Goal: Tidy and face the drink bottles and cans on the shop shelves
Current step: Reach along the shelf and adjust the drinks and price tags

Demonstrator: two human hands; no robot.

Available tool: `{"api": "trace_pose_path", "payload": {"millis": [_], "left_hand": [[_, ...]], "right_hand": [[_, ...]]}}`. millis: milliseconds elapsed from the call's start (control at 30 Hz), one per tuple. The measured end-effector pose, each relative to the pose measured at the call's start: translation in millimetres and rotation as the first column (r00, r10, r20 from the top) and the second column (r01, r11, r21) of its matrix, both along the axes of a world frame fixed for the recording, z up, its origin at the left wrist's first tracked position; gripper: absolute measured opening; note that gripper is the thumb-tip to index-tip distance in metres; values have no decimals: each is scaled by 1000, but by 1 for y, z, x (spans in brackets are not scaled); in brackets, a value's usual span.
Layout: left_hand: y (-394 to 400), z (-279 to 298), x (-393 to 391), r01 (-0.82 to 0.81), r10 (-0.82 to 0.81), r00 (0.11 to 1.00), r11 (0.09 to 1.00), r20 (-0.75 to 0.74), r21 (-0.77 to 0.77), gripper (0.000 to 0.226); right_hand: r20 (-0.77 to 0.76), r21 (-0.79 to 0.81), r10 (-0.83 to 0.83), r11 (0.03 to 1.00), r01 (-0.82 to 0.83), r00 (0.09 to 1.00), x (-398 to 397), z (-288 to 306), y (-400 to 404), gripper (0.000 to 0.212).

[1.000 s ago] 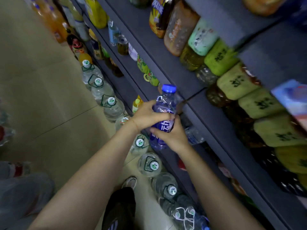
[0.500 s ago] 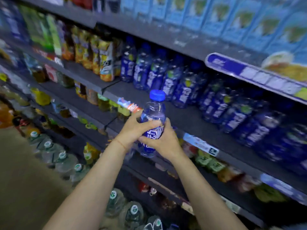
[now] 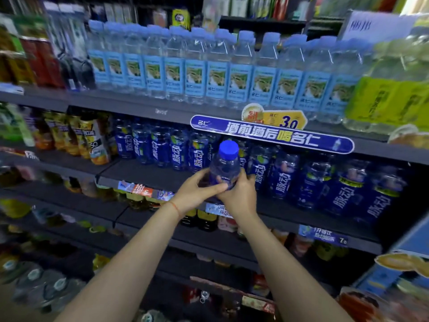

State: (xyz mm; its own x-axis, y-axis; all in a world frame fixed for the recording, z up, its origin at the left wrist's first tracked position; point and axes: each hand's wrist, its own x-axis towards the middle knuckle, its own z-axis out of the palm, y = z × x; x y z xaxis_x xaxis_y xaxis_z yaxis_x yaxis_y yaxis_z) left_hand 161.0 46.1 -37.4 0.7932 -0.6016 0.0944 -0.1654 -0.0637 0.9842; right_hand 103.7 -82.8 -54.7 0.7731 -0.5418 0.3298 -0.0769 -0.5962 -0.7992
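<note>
Two hands: my left hand (image 3: 196, 194) and right hand (image 3: 240, 196) both wrap the lower body of one blue-capped bottle (image 3: 224, 165), fingers curled around it from either side.
Where the bottle is: upright, held just in front of the middle shelf (image 3: 148, 176), before the row of matching blue bottles (image 3: 283, 177).
What has changed: a second ago I was looking down at the floor-level water jugs with this bottle in both hands; now my view has risen to the shelf of the same drink and the bottle has come up with it.
What that means: I judge the bottle belongs in this row, so the step in hand is returning it and facing its label outward.
Bottle material: clear, blue-tinted plastic, smooth and rounded, with a ridged blue screw cap; my hands hide most of its label.
Shelf: dark grey, flat and matte, with price tags along its front edge.
Above: a tight row of clear water bottles (image 3: 195, 66) with pale blue labels, and a long blue banner sign (image 3: 271, 134) on the shelf lip.
</note>
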Motion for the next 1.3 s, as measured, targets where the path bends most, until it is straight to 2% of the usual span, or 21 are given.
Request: {"api": "trace_pose_path", "payload": {"millis": [100, 200, 300, 367, 467, 600, 667, 767, 833, 933, 1100, 1233, 1300], "left_hand": [[-3, -8, 15, -17, 17, 1000, 999, 13, 34, 51], [-4, -13, 34, -46, 46, 999, 998, 2, 40, 36], [-6, -19, 56, -55, 53, 998, 993, 24, 100, 34], [-9, -23, 71, -55, 56, 998, 990, -4, 128, 36], [-20, -29, 97, -50, 54, 998, 988, -26, 146, 33], [-39, -40, 124, -147, 156, 986, 979, -54, 138, 48], [-44, -44, 131, -173, 187, 979, 973, -86, 152, 41], [-51, -51, 139, -103, 119, 989, 979, -84, 175, 28], [-52, -56, 143, -61, 75, 994, 984, -80, 166, 33], [-50, -58, 148, -44, 59, 992, 990, -110, 137, 40], [-44, -55, 137, -6, 20, 995, 990, -97, 144, 48], [-20, -48, 101, -159, 159, 987, 987, 1, 34, 31], [-2, -47, 75, -240, 239, 970, 970, -35, -28, 25]], "right_hand": [[-36, 26, 14, 1000, -13, 999, 16, -1, -3, 54], [-148, 87, 41, 996, -28, 988, 35, -1, -2, 56], [-267, 78, 36, 997, -15, 963, 59, -8, -3, 68], [-295, 93, 29, 996, -2, 955, 75, -12, -5, 63], [-275, 136, 20, 991, 18, 961, 95, -11, -9, 52], [-194, 113, -40, 992, 63, 980, 114, -19, -13, 46], [-164, 65, -87, 993, 99, 983, 121, -27, -15, 35], [-163, 63, -88, 993, 99, 983, 128, -38, -16, 20], [-186, 49, -79, 995, 89, 979, 132, -44, -16, 22], [-228, 43, -81, 995, 93, 970, 133, -50, -13, 39], [-248, 145, -37, 987, 75, 968, 116, -47, 3, 46], [-75, 203, -57, 977, 71, 996, 63, -39, 26, 28], [-33, 264, -35, 963, 43, 999, 21, -40, 36, 19]]}}
